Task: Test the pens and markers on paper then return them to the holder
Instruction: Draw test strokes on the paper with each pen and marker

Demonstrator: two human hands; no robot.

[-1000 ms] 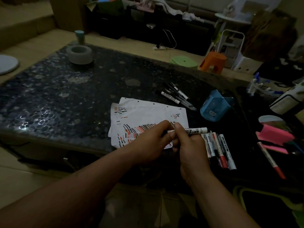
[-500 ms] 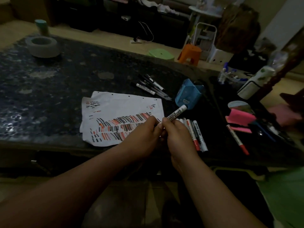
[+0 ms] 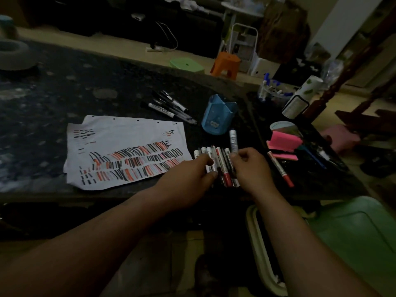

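Observation:
A white sheet of paper (image 3: 128, 133) covered in black and red test strokes lies on the dark table (image 3: 64, 93). Right of it is a row of several markers (image 3: 224, 168) with white barrels. My left hand (image 3: 190, 181) reaches onto this row, and its thumb and forefinger pinch one marker. My right hand (image 3: 250, 166) holds a white marker (image 3: 233, 140) with its far end pointing up toward the blue pen holder (image 3: 219, 114). The holder stands tilted just beyond the row. Several black pens (image 3: 171, 108) lie left of the holder.
A lone red-tipped marker (image 3: 280, 170) lies right of my hands, beside pink sticky notes (image 3: 285, 141). A white bottle (image 3: 300, 97) stands at the far right and a grey tape roll (image 3: 12, 54) at the far left. An orange stool (image 3: 227, 64) sits on the floor beyond the table.
Both hands held one marker together before. My left hand has let go and dropped onto the row, and my right hand has swung the marker upright and moved right.

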